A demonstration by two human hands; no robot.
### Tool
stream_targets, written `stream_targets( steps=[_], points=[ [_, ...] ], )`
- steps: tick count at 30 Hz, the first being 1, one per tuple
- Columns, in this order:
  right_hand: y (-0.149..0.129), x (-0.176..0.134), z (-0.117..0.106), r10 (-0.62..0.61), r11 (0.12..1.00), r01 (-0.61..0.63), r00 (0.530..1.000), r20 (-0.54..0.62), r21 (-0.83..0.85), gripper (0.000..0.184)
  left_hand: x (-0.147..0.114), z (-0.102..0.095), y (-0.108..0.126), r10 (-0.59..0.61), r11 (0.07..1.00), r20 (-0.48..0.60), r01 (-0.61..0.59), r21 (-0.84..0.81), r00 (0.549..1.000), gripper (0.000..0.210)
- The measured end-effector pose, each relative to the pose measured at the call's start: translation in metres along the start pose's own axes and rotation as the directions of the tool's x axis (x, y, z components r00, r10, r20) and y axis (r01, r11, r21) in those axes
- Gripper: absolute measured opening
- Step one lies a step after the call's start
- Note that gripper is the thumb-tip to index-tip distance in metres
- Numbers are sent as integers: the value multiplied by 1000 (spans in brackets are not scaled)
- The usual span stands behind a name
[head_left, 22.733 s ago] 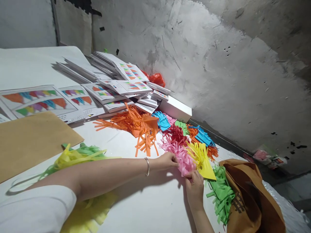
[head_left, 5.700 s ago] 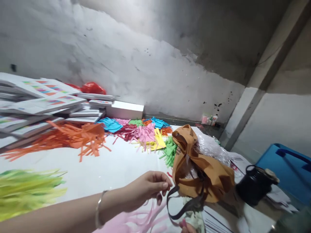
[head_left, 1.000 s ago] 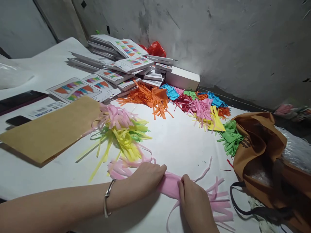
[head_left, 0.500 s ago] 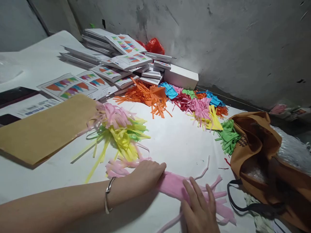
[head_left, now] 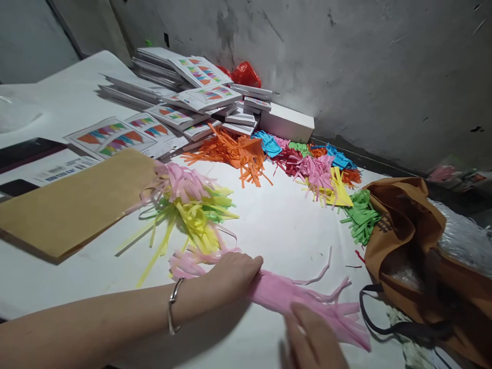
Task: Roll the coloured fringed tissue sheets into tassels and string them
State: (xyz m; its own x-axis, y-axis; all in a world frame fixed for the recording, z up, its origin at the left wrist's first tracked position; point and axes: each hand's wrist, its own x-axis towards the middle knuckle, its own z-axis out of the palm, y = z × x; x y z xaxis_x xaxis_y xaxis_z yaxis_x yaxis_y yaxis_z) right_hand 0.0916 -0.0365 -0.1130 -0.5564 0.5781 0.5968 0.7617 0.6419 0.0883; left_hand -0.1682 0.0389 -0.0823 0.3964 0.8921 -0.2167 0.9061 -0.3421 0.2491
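A fringed strip of pink tissue paper (head_left: 277, 293) lies across the white surface, its cut ends fanned out toward the right. My left hand (head_left: 234, 277) is closed on the strip's left end, and more pink fringe sticks out behind the wrist. At the strip's lower edge is my right hand (head_left: 313, 335), smeared by motion. Its fingertips overlap the paper, but whether they pinch it is unclear. Beyond my left hand sits a pile of yellow tissue fringe (head_left: 198, 223), with pink tissue fringe (head_left: 182, 179) on top and some green beneath.
A brown paper envelope (head_left: 80, 202) lies at left, near printed cards (head_left: 111, 138). Stacked white packets (head_left: 207, 97) stand behind orange tassels (head_left: 246, 154). More coloured tassels (head_left: 317, 171) run along the wall side. A brown bag (head_left: 403, 230) with a black strap is at right.
My right hand has gone from fingers spread flat on the pink strip to fingers drawn together, lower at its near edge. The pink fringe at right lies closer together. My left hand keeps its place.
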Motion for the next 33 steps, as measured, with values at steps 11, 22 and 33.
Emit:
stream_targets(
  steps=[11, 22, 33],
  points=[
    [-20, 27, 46, -69, 991, 80, 992, -105, 109, 29, -32, -16, -6, 426, 904, -352, -407, 130, 833, 22],
    [-27, 30, 33, 13, 976, -28, 997, 70, 216, 21, -50, 16, -8, 410, 900, -381, -436, 21, 829, 15],
    [-25, 39, 36, 248, 958, -280, 919, 307, 64, 28, -37, 13, -16, 123, 991, -315, -132, -9, 941, 26]
  ],
)
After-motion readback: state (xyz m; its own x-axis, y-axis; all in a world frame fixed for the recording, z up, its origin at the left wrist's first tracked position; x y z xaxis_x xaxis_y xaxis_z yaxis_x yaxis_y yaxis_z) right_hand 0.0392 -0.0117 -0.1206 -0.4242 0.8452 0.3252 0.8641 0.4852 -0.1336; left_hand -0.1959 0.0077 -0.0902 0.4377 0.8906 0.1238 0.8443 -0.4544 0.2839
